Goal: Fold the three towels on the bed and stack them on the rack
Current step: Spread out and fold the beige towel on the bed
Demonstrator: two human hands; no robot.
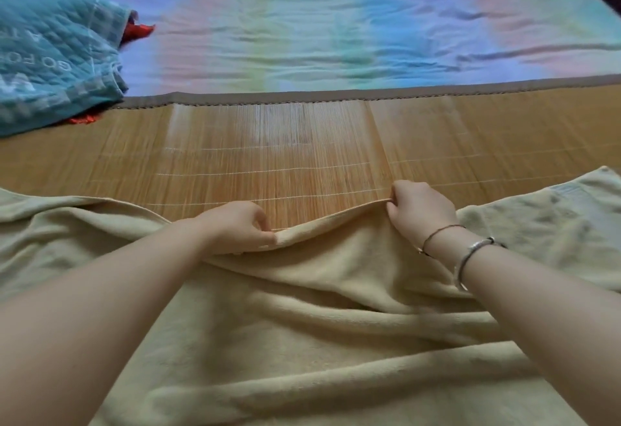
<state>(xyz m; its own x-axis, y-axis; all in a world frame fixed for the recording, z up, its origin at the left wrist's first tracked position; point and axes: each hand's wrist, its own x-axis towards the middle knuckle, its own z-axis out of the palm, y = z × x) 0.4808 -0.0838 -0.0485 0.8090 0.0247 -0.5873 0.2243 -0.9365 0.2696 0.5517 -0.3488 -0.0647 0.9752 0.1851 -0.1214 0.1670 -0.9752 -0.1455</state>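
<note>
The far edge of the beige towel (336,291) is pinched by the left hand (238,227) and right hand (420,210). It should be pulled flat and even first.

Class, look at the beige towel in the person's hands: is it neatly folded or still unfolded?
Unfolded: the beige towel lies rumpled across the bamboo mat, both hands pinching its far edge.

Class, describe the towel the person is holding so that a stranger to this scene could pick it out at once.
On the bamboo mat covering the bed's near half, find the beige towel spread rumpled in the foreground. The left hand and right hand pinch its far edge; the paler towel to its right lies untouched.
</note>
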